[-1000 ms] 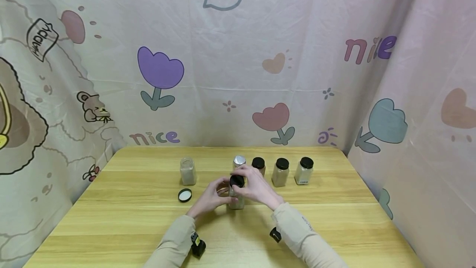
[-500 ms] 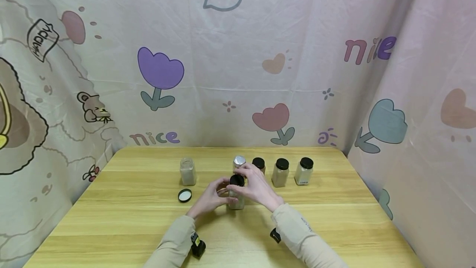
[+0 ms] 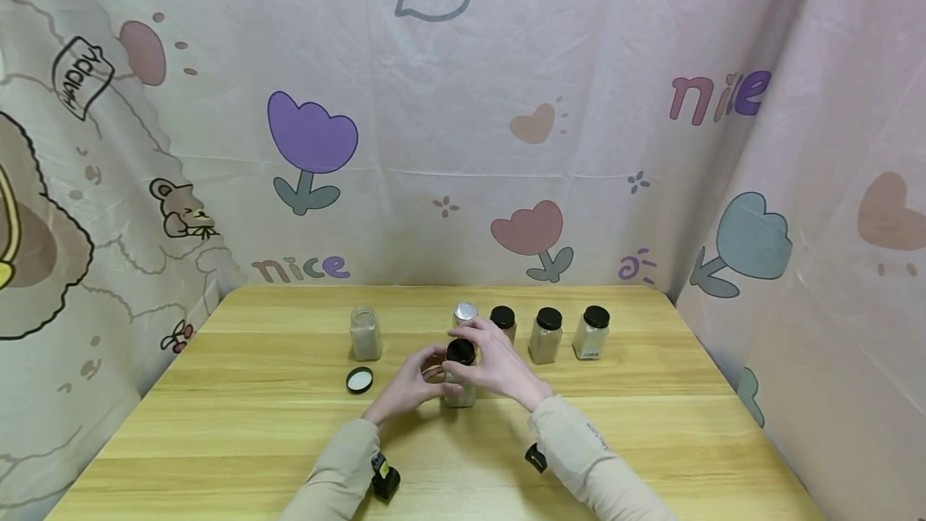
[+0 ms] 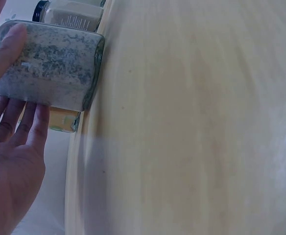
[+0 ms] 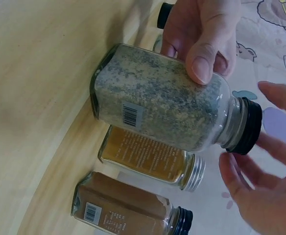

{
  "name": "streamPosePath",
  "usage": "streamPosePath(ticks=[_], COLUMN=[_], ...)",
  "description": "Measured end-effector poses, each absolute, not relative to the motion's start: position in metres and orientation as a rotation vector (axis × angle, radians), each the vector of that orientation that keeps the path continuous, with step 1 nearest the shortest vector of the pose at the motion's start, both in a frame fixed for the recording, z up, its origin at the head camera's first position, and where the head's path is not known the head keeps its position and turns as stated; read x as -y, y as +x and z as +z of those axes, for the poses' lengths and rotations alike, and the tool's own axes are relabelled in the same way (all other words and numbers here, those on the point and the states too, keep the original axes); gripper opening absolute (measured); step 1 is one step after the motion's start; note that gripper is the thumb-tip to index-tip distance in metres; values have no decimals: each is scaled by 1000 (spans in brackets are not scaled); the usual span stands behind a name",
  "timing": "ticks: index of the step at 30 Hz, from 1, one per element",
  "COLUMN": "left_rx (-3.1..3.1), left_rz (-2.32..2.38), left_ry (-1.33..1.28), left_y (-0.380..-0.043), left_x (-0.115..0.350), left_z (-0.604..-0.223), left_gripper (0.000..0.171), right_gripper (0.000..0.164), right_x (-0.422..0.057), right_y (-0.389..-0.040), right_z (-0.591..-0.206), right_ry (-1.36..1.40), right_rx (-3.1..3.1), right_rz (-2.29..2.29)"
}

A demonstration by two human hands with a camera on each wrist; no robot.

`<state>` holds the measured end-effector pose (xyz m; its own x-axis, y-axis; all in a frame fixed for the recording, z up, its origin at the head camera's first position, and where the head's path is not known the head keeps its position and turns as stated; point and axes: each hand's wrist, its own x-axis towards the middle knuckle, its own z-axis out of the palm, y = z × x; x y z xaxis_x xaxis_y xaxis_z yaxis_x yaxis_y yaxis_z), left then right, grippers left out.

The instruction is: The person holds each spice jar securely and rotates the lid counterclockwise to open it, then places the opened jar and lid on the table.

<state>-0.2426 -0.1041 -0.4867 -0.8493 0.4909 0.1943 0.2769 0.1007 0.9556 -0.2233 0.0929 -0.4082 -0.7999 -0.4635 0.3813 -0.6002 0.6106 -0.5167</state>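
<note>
A clear glass jar (image 3: 460,399) of pale, dark-flecked contents stands upright at the table's middle, its black lid (image 3: 460,351) on top. My left hand (image 3: 412,383) holds the jar body, the thumb on the near side and the fingers round the far side. Over the top, my right hand (image 3: 499,362) has its fingers and thumb curled about the black lid. The right wrist view shows the same jar (image 5: 157,98) with a barcode sticker; the right fingers (image 5: 236,181) are at the lid's edge. In the left wrist view the flecked jar (image 4: 50,66) fills the left hand.
An uncapped jar (image 3: 366,338) stands to the left, with a loose black lid (image 3: 359,379) lying white side up before it. Behind the hands is a silver-lidded jar (image 3: 466,312). Black-lidded jars follow rightward: a brown one (image 5: 128,200), a beige one (image 3: 546,342) and a pale one (image 3: 592,338).
My right thumb and fingertips have shifted slightly back and forth round the black lid. The left hand and the jar have stayed in place.
</note>
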Motion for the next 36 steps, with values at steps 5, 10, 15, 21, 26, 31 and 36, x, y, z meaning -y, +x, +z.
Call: streamPosePath(ticks=[5, 10, 15, 21, 26, 31, 36], left_rx=[-2187, -2172, -2196, -2201, -2187, -2191, -2199], left_rz=[1843, 1854, 1842, 1835, 1840, 1841, 1840], left_ry=[777, 811, 793, 775, 791, 787, 763], left_y=[-242, -243, -243, -243, -243, -243, -243], left_x=[104, 104, 104, 104, 104, 104, 104], left_z=[-487, -488, -489, -489, -489, -489, -489], left_gripper=[56, 57, 53, 55, 57, 58, 56], right_gripper=[49, 40, 36, 44, 46, 38, 39], right_x=[-90, -89, -91, -92, -90, -89, -91], right_y=[-224, -224, -223, -221, -223, -225, -225], right_z=[-411, -409, -405, -406, -409, -410, -408], right_ry=[793, 808, 869, 859, 802, 825, 887], right_rx=[2600, 2587, 2615, 2648, 2605, 2586, 2596], right_rz=[894, 863, 946, 963, 908, 869, 931])
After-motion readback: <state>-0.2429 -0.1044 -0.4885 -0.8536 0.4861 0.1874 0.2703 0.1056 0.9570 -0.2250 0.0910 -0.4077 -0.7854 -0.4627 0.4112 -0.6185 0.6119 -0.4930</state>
